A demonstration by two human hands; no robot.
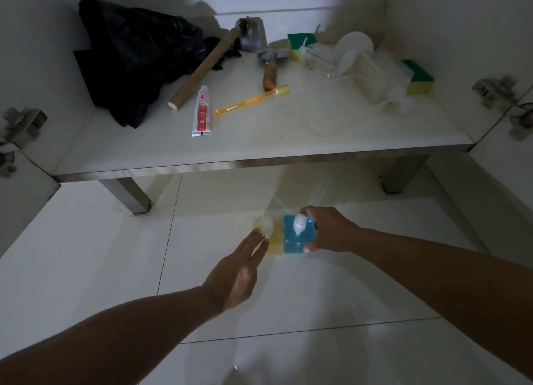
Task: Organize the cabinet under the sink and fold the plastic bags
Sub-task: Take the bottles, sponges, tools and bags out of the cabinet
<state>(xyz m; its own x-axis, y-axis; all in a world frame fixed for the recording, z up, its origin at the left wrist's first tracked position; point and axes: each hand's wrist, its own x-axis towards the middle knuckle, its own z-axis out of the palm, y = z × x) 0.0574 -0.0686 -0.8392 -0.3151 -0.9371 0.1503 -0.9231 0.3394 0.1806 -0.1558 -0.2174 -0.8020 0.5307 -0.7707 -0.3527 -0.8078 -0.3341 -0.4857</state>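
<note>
Head view: on the floor tiles (86, 269) before the cabinet, the right hand (331, 230) grips a blue soap bottle (298, 236), fingers curled round it; the left hand (236, 278) lies flat, fingers straight, touching a yellow soap bottle (272, 239) just beside it. Black plastic bags (135, 58) sit crumpled and unfolded on the cabinet shelf (259, 142) among hammer (207, 64), toothpaste (202, 112), toothbrush (251, 100) and sponges (419, 77), so most sorting seems left.

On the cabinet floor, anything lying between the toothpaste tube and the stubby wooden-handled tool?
Head view: the yellow toothbrush lies in that gap, angled between the toothpaste tube and the wooden-handled tool, its head next to the handle's end.
</note>
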